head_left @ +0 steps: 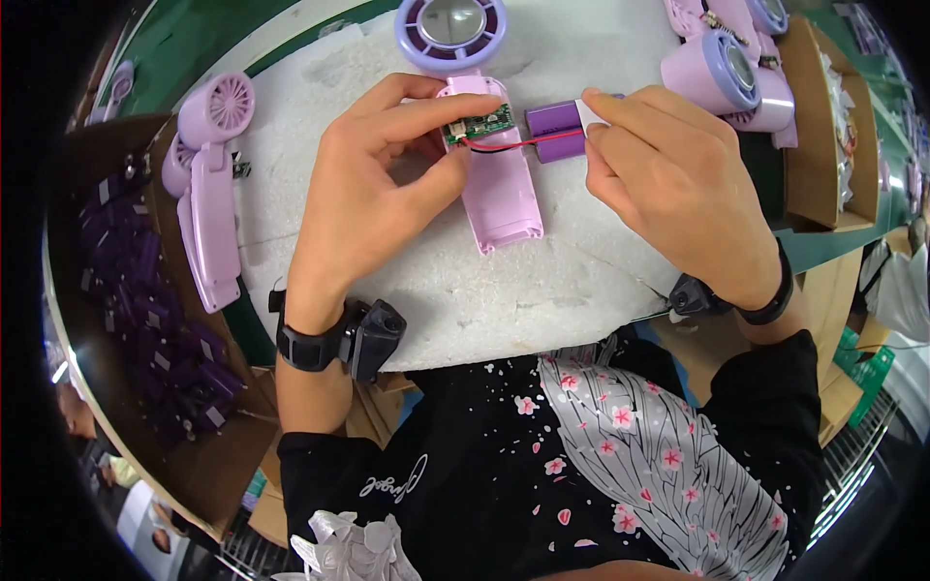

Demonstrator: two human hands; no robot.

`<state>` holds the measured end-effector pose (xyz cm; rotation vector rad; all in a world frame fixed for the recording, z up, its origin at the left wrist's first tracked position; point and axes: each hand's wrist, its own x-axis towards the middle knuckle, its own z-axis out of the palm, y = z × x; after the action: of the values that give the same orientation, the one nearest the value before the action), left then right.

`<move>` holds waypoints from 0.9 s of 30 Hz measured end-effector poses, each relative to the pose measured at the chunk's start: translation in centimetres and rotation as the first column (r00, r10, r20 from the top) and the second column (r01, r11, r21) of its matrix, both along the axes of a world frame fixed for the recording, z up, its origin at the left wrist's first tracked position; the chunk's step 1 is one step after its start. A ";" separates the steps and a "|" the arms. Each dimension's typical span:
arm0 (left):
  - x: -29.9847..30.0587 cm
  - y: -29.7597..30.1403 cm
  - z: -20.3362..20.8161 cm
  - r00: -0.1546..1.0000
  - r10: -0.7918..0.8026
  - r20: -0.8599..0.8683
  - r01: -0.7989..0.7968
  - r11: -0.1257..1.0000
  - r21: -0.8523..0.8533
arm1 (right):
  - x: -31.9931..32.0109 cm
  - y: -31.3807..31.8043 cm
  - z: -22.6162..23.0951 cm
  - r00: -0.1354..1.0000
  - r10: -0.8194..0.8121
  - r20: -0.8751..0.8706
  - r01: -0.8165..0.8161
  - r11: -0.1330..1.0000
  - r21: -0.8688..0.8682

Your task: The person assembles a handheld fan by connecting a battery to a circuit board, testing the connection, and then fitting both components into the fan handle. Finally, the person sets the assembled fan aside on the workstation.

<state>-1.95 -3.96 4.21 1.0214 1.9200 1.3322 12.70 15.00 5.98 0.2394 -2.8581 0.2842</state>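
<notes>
A pink handheld fan housing lies with its hollow handle facing up, its round lilac fan head pointing away from me. Inside the handle's upper end sits a green circuit board. My left hand is closed around that end, index finger across the top of the board and thumb at its lower left. A red and a black wire run from the board to a purple two-cell battery pack, just right of the handle. My right hand pinches the pack's right end at a white patch.
The work surface is a white foam sheet. Assembled pink fans lie at left, more fan parts at upper right. A cardboard box of purple battery packs stands at left; another box is at right.
</notes>
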 end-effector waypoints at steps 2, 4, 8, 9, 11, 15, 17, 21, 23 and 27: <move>0.0 0.1 0.0 1.000 -0.009 -0.011 0.009 1.000 -0.016 | 0.0 0.2 0.0 1.000 0.000 0.024 0.001 1.000 -0.029; -0.1 0.1 -0.1 1.000 -0.004 -0.028 0.004 1.000 0.000 | 0.0 0.6 0.1 1.000 -0.001 0.022 0.002 0.998 -0.057; 0.1 0.0 0.3 0.998 0.056 0.031 -0.055 0.998 -0.034 | 0.1 1.0 0.3 0.999 0.022 0.033 -0.018 0.995 -0.095; 0.2 0.0 0.5 0.994 0.089 0.066 -0.086 0.995 -0.047 | 0.2 0.9 0.6 0.998 0.023 0.054 -0.018 0.996 -0.090; 0.3 0.1 0.8 0.994 0.083 0.067 -0.080 0.996 -0.047 | 0.4 0.8 1.0 0.997 0.018 0.079 -0.011 0.996 -0.090; 0.3 0.1 1.1 0.996 0.073 0.051 -0.071 0.997 -0.035 | 0.7 0.4 1.4 0.996 -0.011 0.093 0.021 0.993 -0.112; 0.2 -0.1 1.0 0.999 0.044 0.026 -0.044 0.999 -0.018 | 0.8 0.2 1.3 0.997 -0.034 0.076 0.044 0.990 -0.134; -0.5 -0.8 1.4 0.993 -0.096 0.071 0.099 0.994 -0.037 | 1.0 -0.4 0.4 0.994 -0.092 -0.057 0.083 0.986 -0.145; -0.5 -0.9 1.4 0.992 -0.109 0.065 0.111 0.993 -0.028 | 1.0 -0.7 0.1 0.986 -0.115 -0.117 0.097 0.985 -0.146; -0.4 -0.6 1.6 0.991 -0.118 0.056 0.118 0.993 0.002 | 0.8 -0.8 0.1 0.979 -0.155 -0.129 0.128 0.972 -0.196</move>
<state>-2.34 -4.58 5.83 1.0683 1.7908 1.2788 13.49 14.25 6.10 0.0169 -2.6682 0.4822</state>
